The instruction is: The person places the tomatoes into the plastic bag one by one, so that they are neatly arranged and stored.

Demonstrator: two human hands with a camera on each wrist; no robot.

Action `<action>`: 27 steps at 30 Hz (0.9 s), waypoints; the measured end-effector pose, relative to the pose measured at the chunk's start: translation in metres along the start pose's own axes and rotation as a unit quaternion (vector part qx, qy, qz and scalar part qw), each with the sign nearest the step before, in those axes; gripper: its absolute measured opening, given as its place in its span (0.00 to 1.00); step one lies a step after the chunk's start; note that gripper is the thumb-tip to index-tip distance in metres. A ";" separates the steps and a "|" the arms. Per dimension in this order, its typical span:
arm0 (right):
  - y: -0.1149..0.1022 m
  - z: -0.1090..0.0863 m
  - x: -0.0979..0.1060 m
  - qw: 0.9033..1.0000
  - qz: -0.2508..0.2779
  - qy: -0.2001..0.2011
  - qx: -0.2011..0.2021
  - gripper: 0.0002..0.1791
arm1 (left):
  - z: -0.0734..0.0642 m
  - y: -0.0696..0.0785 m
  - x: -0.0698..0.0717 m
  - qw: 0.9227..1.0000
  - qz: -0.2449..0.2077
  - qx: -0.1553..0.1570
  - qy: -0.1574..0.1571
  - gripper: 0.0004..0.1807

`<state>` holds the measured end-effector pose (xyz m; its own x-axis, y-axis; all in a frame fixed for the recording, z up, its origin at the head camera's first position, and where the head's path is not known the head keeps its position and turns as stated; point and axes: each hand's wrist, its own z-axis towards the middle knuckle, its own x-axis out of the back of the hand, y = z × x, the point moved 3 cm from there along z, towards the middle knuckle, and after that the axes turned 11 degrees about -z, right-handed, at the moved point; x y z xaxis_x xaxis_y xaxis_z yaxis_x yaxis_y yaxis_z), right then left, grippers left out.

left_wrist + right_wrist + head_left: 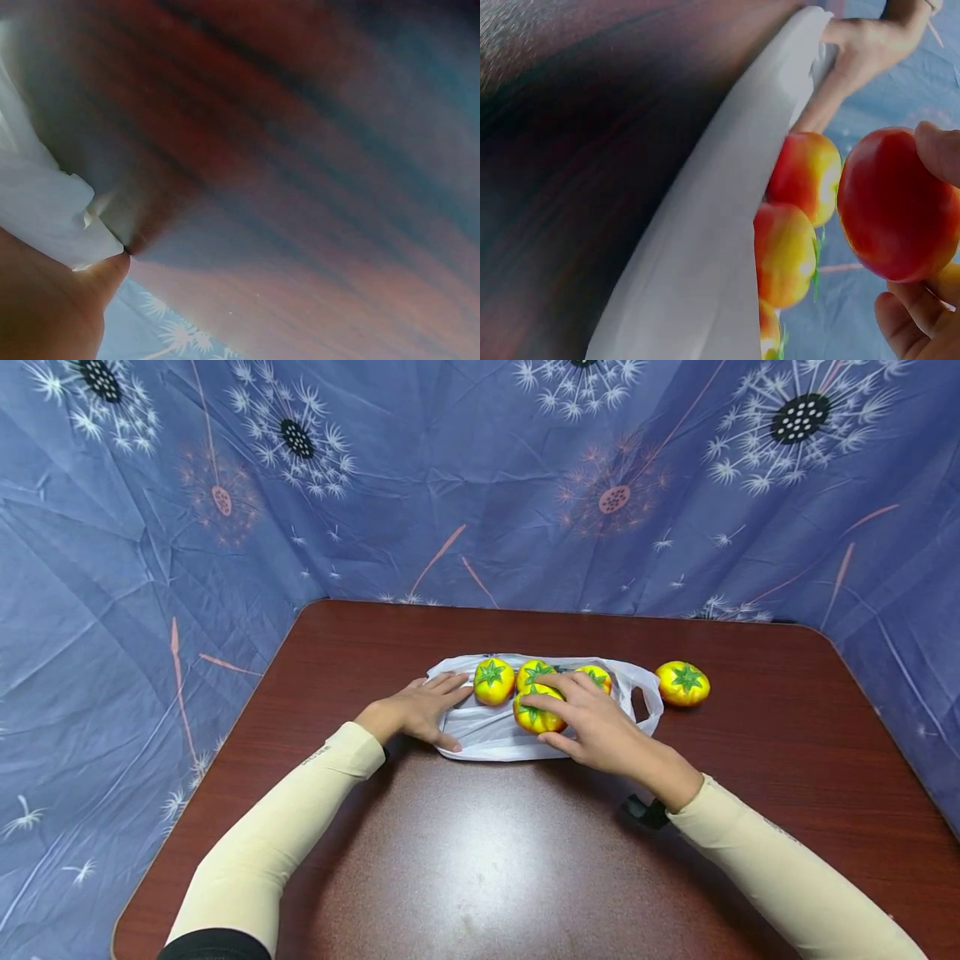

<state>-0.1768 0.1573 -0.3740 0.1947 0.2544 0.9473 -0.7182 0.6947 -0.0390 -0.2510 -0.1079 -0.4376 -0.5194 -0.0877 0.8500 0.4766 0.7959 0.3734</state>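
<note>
A white plastic bag (491, 739) lies spread on the table, with three yellow-and-red tomatoes, green leafy tops up, in a row at its far side: left (493, 681), middle (534, 672) and right (597, 676). My right hand (600, 731) grips another tomato (896, 214) between thumb and fingers, in front of that row. In the right wrist view it hangs clear of the other tomatoes. At the bag's left end my left hand (422, 708) rests with spread fingers, its thumb touching the bag's edge. Bag material (45, 199) shows beside that hand in the left wrist view.
One more tomato (682, 684) lies on the table just right of the bag's handle loop (651, 693). The dark reddish-brown table (360, 660) has rounded far corners. A blue curtain with dandelion prints (450, 485) hangs behind and at both sides.
</note>
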 end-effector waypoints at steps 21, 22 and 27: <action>-0.011 0.005 -0.022 1.000 0.008 0.000 0.001 0.28 | -0.001 0.002 0.001 1.000 0.001 -0.002 -0.002 0.58; -0.012 0.005 -0.023 1.000 0.005 -0.002 0.001 0.28 | -0.001 0.002 0.001 1.000 0.001 -0.001 -0.002 0.59; -0.014 0.004 -0.030 1.000 -0.014 -0.008 0.000 0.27 | -0.001 0.001 0.000 1.000 -0.002 0.003 -0.002 0.59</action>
<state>-0.1747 0.1372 -0.4008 0.2040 0.2236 0.9531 -0.7122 0.7019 -0.0122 -0.2499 -0.1075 -0.4370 -0.5241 -0.0888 0.8470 0.4706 0.7988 0.3749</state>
